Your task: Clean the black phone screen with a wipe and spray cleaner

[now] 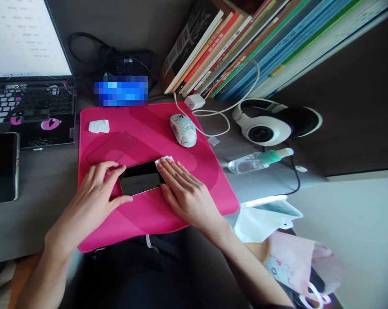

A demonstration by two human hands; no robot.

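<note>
Phone (140, 178) in pinch of left hand (97, 186), white tissue (157, 163) under flat, close-fingered right hand (189, 194)

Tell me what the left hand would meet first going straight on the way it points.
The phone, whose near end sits between thumb and fingers of the left hand; they seem to touch its edges, though depth is unclear.

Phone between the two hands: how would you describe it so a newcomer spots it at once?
Find the big pink mat. Near its middle, the left hand holds one end of a black-screened phone, and the right hand covers the other. Unlike the similar device at the picture's left edge, it lies on the mat.
</note>
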